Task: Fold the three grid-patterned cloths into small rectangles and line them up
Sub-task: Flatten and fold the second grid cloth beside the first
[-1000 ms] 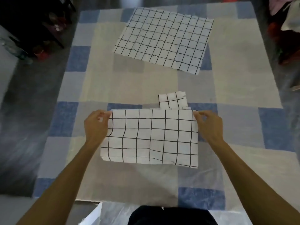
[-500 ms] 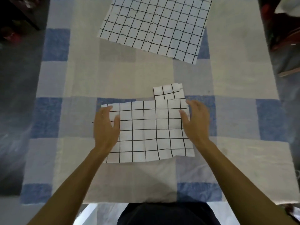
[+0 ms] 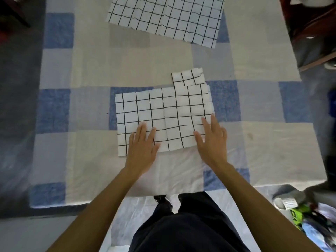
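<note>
A white cloth with a black grid, folded in half [image 3: 163, 113], lies flat in the middle of the table. My left hand [image 3: 142, 146] presses its near left part with straight fingers. My right hand [image 3: 211, 140] presses its near right corner, fingers flat too. A small folded grid cloth [image 3: 188, 78] sits just beyond the half-folded one, partly tucked under its far right edge. A third grid cloth [image 3: 167, 17] lies spread out at the far side of the table, its top cut off by the frame.
The table wears a patchwork cover [image 3: 91, 66] of blue, grey and cream squares. Dark furniture [image 3: 312, 33] stands at the far right. Bags and clutter [image 3: 300, 211] lie on the floor at the near right. My dark trousers [image 3: 181, 224] show below the table's near edge.
My hands pinched the cloth's far corners, let go, then slid flat over it toward me, from its far half to its near edge. The camera tilted downward.
</note>
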`<state>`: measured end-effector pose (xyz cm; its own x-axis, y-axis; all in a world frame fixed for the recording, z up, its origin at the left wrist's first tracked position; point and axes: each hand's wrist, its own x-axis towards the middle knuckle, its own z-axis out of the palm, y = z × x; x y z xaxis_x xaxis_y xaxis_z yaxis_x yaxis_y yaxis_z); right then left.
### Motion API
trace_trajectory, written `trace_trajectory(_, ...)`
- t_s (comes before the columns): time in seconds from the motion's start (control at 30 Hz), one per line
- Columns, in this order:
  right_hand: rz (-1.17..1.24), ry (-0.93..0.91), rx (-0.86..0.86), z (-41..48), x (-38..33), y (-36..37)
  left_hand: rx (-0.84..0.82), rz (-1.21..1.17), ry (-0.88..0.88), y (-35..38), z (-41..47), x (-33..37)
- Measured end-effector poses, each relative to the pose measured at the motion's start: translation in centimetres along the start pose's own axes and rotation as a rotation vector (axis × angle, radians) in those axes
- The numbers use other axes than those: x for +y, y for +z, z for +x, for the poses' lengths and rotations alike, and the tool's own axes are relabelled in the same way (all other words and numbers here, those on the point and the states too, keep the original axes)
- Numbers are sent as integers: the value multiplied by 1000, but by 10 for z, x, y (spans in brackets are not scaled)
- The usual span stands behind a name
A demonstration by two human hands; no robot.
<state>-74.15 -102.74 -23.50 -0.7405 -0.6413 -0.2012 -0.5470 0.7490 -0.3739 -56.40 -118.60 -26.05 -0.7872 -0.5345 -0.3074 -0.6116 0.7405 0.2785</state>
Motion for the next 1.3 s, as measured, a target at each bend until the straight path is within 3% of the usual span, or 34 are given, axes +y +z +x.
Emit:
trace_trajectory(0.13,297,230,185,-13,6,-7,24,-21,116,-5,-2,16)
trace_trajectory(0.3,266,326,149,-41,28,1,48,10,300,3,0,41)
trace_trajectory(0.47,317,332,110,-44,35,0,53,100,371,14,3,45)
trace_trajectory(0.63,377,276,183,-30,37,-2,116,127,395,21,5,39)
trace_trajectory(0.77,398,309,110,-26,50,4,160,155,419,25,7,38)
trace_trajectory(1.07,340,321,153,-40,57,-11,144,168,405,28,3,36)
trace_trajectory(1.2,193,74,161,-38,31,-17,129,132,441,26,-1,39)
trace_trajectory(1.3,75,-212,-9,-38,4,-6,44,142,430,29,-11,42)
